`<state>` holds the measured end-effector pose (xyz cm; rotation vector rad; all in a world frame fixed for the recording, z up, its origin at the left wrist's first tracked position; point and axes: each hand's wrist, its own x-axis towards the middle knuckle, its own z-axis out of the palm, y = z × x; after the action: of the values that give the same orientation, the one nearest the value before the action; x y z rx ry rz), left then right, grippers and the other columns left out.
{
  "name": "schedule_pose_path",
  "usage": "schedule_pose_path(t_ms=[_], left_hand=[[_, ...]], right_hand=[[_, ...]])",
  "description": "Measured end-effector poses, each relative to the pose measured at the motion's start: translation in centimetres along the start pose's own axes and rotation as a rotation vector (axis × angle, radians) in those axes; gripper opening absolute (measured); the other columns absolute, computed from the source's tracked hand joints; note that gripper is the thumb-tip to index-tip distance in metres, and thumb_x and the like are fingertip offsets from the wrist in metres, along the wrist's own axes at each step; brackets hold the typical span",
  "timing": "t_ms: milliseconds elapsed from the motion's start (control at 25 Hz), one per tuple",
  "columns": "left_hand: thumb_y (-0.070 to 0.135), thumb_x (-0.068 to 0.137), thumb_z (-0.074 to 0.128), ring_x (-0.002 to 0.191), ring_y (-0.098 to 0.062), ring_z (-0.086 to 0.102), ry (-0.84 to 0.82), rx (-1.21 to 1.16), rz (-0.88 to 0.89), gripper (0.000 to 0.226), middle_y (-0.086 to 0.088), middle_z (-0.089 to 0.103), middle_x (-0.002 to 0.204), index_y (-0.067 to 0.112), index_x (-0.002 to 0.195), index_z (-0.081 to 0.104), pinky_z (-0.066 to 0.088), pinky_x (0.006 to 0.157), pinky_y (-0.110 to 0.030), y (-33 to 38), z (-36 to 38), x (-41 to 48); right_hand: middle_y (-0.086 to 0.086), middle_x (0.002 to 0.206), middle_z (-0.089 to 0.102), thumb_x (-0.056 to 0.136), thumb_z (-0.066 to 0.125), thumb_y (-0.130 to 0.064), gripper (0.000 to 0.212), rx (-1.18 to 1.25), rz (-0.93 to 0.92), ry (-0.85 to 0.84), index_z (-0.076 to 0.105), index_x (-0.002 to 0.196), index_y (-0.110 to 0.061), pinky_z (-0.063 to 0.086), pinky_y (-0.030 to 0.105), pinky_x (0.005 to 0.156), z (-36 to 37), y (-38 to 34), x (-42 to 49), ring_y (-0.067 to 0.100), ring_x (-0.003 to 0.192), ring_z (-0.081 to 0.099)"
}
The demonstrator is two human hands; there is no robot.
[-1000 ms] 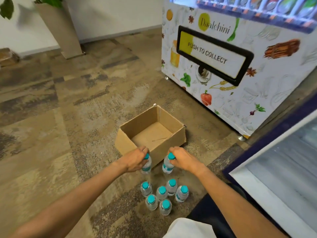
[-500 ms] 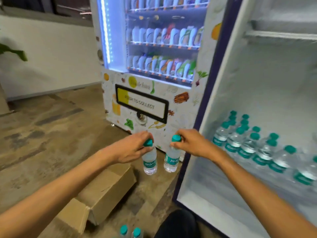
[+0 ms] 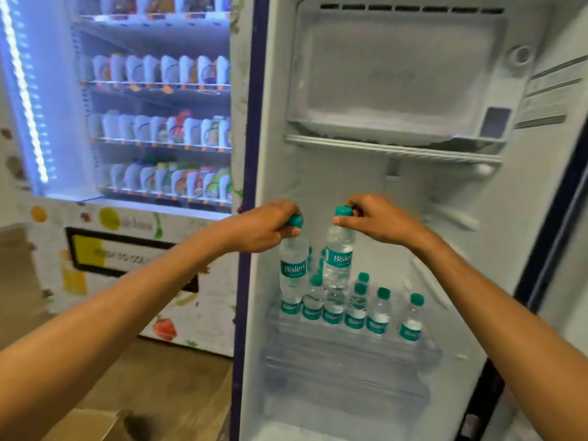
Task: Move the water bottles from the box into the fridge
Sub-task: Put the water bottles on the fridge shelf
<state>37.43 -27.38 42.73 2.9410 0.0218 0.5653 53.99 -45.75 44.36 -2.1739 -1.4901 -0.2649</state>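
Note:
My left hand (image 3: 264, 226) grips a clear water bottle (image 3: 293, 270) by its teal cap. My right hand (image 3: 377, 219) pinches the cap of a second water bottle (image 3: 339, 259) just to the right. Both bottles hang upright inside the open fridge (image 3: 445, 218), above its lower clear shelf (image 3: 343, 348). Several more teal-capped bottles (image 3: 380, 310) stand in rows on that shelf, right below and behind the two held ones. A corner of the cardboard box (image 3: 86, 424) shows at the bottom left on the floor.
A lit vending machine (image 3: 143, 122) full of packets stands directly left of the fridge, its dark blue edge (image 3: 245, 249) between them. A frosted freezer compartment (image 3: 397, 78) fills the fridge's top, with a wire shelf (image 3: 391, 149) under it.
Both hands lifted a bottle each from the floor by the box and carried them up and right into the fridge. My view swung from the floor to the fridge interior.

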Motion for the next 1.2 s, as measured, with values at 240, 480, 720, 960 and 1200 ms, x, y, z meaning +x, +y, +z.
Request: schedule_pose_path(t_ms=[240, 480, 720, 960, 1200], left_hand=[[0.023, 0.098, 0.053, 0.108, -0.024, 0.054, 0.023, 0.117, 0.019, 0.031, -0.010, 0.053, 0.126, 0.009, 0.125, 0.049, 0.047, 0.097, -0.037, 1.0, 2.4, 11.6], [0.015, 0.097, 0.056, 0.109, -0.029, 0.055, 0.005, 0.150, -0.014, 0.031, -0.015, 0.051, 0.126, 0.004, 0.125, 0.051, 0.048, 0.095, -0.037, 0.1, 8.3, 20.8], [0.016, 0.096, 0.058, 0.108, -0.031, 0.057, -0.098, 0.128, -0.031, 0.031, -0.016, 0.054, 0.125, 0.003, 0.124, 0.053, 0.048, 0.095, -0.038, -2.2, 14.7, 25.4], [0.016, 0.096, 0.056, 0.109, -0.028, 0.056, -0.273, 0.170, -0.014, 0.031, -0.013, 0.053, 0.127, 0.005, 0.125, 0.053, 0.048, 0.094, -0.035, -3.8, 19.4, 25.8], [0.019, 0.097, 0.056, 0.109, -0.028, 0.054, -0.387, 0.295, 0.028, 0.028, -0.013, 0.056, 0.124, 0.007, 0.122, 0.055, 0.046, 0.090, -0.037, -5.1, 22.5, 24.6]], right_hand=[[0.002, 0.088, 0.056, 0.092, 0.061, -0.037, 0.025, -0.049, 0.175, 0.093, 0.053, 0.096, -0.014, 0.038, 0.024, 0.059, -1.1, 7.2, 4.0, 0.012, 0.071, 0.050], [0.012, 0.105, 0.061, 0.091, 0.063, -0.032, 0.029, -0.109, 0.337, 0.097, 0.054, 0.106, -0.009, 0.039, 0.030, 0.071, 1.3, 14.0, 7.6, 0.020, 0.084, 0.053], [0.015, 0.113, 0.061, 0.091, 0.064, -0.031, 0.035, -0.108, 0.448, 0.004, 0.054, 0.114, -0.007, 0.046, 0.032, 0.076, 6.1, 20.1, 8.7, 0.023, 0.089, 0.055], [0.013, 0.118, 0.059, 0.093, 0.062, -0.031, 0.038, -0.053, 0.497, -0.084, 0.052, 0.121, -0.007, 0.045, 0.029, 0.081, 11.2, 22.4, 7.9, 0.022, 0.093, 0.054], [0.014, 0.114, 0.060, 0.091, 0.063, -0.033, 0.038, -0.005, 0.513, -0.165, 0.054, 0.116, -0.006, 0.050, 0.034, 0.083, 15.5, 23.6, 6.8, 0.025, 0.096, 0.058]])
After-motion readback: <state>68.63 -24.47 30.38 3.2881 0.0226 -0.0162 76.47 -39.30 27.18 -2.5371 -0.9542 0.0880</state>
